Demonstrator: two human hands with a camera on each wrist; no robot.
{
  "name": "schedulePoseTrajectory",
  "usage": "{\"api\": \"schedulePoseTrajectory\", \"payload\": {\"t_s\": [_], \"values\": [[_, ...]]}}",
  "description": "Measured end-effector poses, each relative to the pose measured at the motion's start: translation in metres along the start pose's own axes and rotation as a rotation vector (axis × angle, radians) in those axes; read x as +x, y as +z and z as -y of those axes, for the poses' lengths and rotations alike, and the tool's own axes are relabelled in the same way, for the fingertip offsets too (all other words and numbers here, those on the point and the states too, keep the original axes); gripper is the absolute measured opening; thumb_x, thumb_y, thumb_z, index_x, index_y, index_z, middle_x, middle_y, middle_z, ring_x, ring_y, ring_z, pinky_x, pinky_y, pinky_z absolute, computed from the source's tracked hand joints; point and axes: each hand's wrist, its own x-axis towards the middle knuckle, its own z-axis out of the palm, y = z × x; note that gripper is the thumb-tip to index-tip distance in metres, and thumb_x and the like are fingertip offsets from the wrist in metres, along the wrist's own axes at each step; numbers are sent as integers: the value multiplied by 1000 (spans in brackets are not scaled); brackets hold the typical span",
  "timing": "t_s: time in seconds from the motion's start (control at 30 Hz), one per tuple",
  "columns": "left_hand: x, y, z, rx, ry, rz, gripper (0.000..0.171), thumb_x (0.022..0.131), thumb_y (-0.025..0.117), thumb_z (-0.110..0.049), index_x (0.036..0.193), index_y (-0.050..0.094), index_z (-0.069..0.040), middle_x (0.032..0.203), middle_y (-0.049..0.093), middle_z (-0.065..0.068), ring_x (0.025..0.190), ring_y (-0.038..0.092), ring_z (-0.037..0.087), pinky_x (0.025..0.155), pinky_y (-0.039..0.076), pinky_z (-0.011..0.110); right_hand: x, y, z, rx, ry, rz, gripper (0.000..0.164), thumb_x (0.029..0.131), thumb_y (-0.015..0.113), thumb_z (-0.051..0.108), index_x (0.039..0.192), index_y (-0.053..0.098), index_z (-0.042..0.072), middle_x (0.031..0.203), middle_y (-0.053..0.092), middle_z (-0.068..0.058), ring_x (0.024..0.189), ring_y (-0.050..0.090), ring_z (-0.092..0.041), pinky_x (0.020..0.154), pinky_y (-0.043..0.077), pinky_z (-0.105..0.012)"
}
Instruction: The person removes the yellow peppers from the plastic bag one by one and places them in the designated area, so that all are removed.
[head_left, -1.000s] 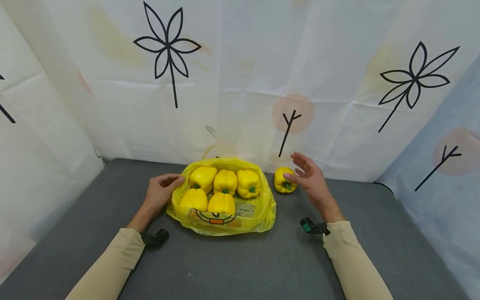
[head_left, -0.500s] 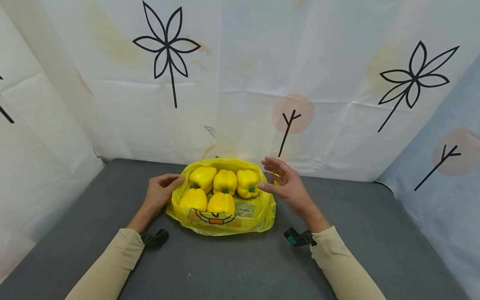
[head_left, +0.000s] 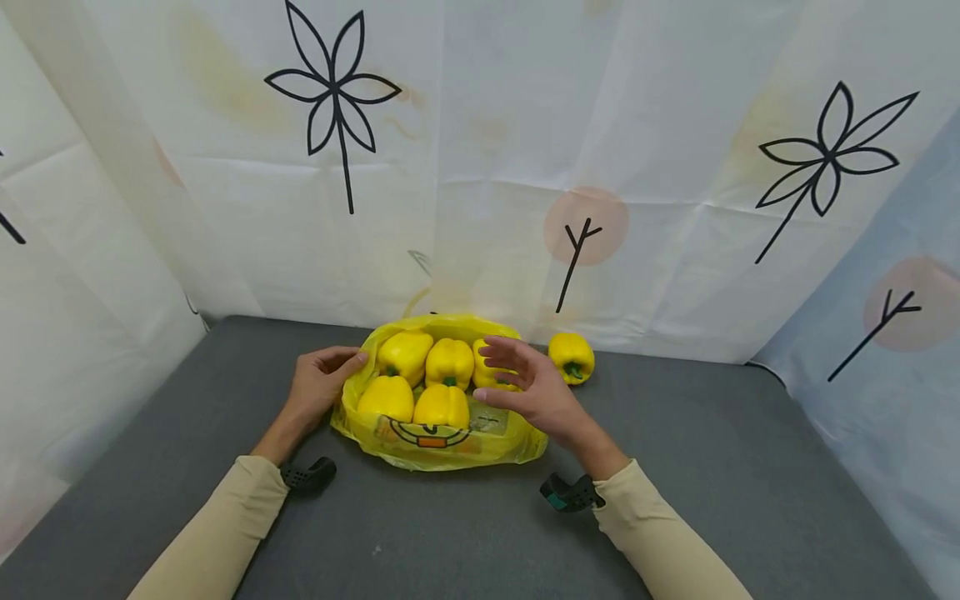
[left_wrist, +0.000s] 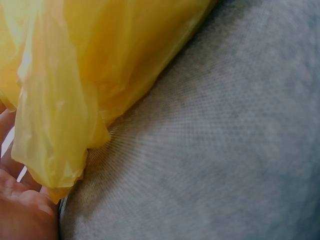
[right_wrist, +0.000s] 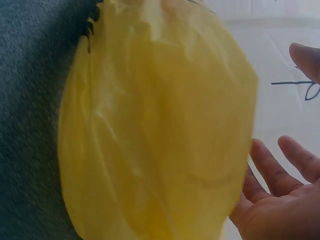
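A yellow plastic bag stands on the table with its mouth wide, holding several yellow bell peppers. My left hand pinches the bag's left rim between thumb and fingers. In the left wrist view, the bag's crumpled side hangs against that hand. Over the bag's right part is my right hand, fingers spread and holding nothing. It partly covers the rear right pepper in the head view. The right wrist view shows the bag's outer wall beside the extended fingers.
One loose yellow bell pepper sits on the dark grey table, just right of the bag near the back edge. A white printed cloth hangs right behind the table, with more cloth at both sides.
My right hand has moved left, from beside the loose pepper to over the bag's right part. The loose pepper shows fully again. My left hand keeps its place on the rim.
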Motion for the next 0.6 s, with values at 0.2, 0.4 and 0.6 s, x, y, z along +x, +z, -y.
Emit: {"api": "schedulePoseTrajectory", "payload": {"t_s": [0.2,0.4,0.6], "values": [[0,0,-2,-3,-2,-1,38,99,71,-21,120,69,10,98,71,-12,90,67,6,76,57,20,2,14,-8,-4,58,36,71,92,77,11,153,42,3,148,48,-20,136,45,-41,113,36,-56],[0,0,-2,5,-9,1,38,98,71,-22,120,69,9,98,71,-12,91,67,6,77,57,20,2,22,-15,-37,94,54,72,90,79,14,152,43,3,147,50,-18,136,46,-38,113,37,-54],[1,0,-1,7,-12,3,39,99,71,-22,120,69,10,98,71,-12,91,66,6,77,56,20,1,26,-21,-69,127,80,76,90,81,22,153,42,5,150,48,-17,137,46,-37,112,39,-53]]}}
